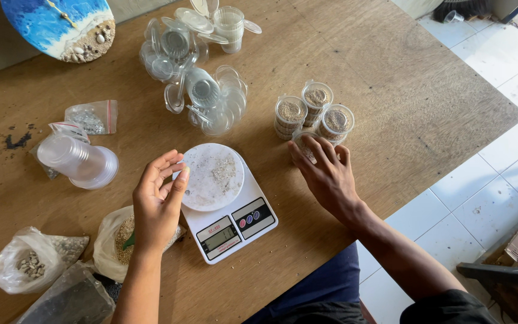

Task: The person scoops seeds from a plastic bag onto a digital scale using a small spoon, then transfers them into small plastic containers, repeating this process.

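A white kitchen scale (pixel 231 223) with a round grey-dusted platter (pixel 213 176) sits on the wooden table (pixel 391 90). My left hand (pixel 158 201) hovers beside the platter's left edge, fingers loosely curled, holding nothing visible. My right hand (pixel 326 171) rests over a small clear container (pixel 303 140) at the front of a group of lidded cups filled with sandy grit (pixel 313 111). That container is mostly hidden under my fingers.
A stack of clear plastic cups (pixel 79 161) lies on its side at the left. Empty cups and lids (pixel 196 66) pile up at the back. Bags of grit and shells (pixel 37 261) sit near the front left. A blue round plaque (pixel 55 24) is at the far corner.
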